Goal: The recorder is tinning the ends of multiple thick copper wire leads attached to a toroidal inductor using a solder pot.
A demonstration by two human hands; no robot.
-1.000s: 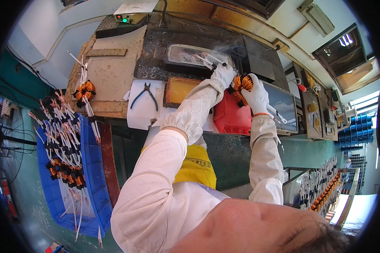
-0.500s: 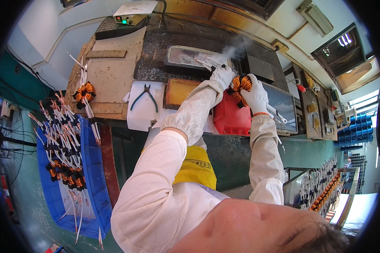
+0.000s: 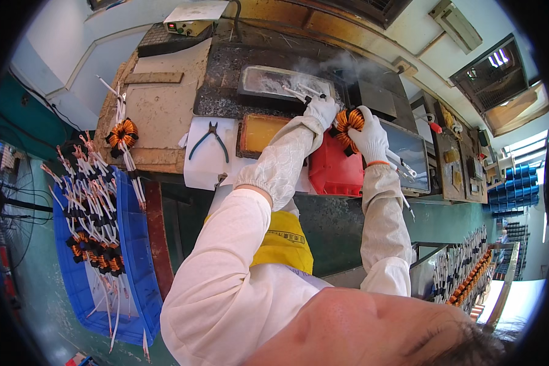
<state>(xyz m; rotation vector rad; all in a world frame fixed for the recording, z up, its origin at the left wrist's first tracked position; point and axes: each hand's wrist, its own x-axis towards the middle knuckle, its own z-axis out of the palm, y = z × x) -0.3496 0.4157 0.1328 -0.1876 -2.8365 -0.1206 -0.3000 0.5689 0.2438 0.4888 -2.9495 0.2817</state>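
My gloved right hand (image 3: 371, 139) is closed on a toroidal coil (image 3: 349, 129) of copper-coloured wire with black wrapping. White-sleeved wire leads (image 3: 404, 169) hang from it past my right wrist. Closed round the coil's other white leads (image 3: 297, 93) is my gloved left hand (image 3: 322, 111), its fingers partly hidden by the back of the hand. Those lead ends reach over the near right part of a rectangular solder pot (image 3: 268, 78) with a shiny surface. Whether the tips touch the metal, I cannot tell. Smoke drifts at the pot's right end.
Beside my left sleeve are a yellow block in a tray (image 3: 259, 135) and cutting pliers (image 3: 210, 141) on white paper. A red container (image 3: 334, 168) sits below the coil. Another coil (image 3: 122, 134) lies at the table's left edge, above a blue bin (image 3: 143, 256) of coils. More coils (image 3: 470, 277) line the lower right.
The smoke has spread out and drifted over the back of the pot. The lead ends have shifted very slightly; both hands keep nearly the same place and hold.
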